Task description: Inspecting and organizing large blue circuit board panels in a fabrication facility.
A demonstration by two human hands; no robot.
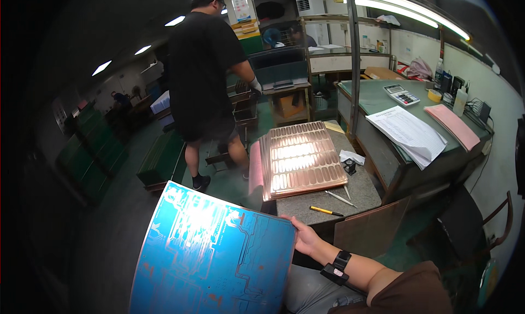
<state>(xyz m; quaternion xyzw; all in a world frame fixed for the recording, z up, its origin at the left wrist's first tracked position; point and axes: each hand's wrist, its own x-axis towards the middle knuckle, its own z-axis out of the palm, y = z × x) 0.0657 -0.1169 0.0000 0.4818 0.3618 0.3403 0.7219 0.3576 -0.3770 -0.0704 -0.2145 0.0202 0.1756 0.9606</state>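
A large blue circuit board panel with copper-coloured tracks tilts in front of me, glare running down its upper part. My right hand grips its right edge near the upper corner, thumb on top and the other fingers mostly hidden. My left hand does not show. Beyond the panel, a stack of copper panels with rows of long oval shapes rests on a grey-topped table. Pink sheets stick out at the stack's left side. A yellow and black pen lies nearest to my right hand.
Right of the table stands a green-topped desk with papers, a calculator and bottles. A bare board leans below the table. A chair is at the right. Another person stands ahead, near racks.
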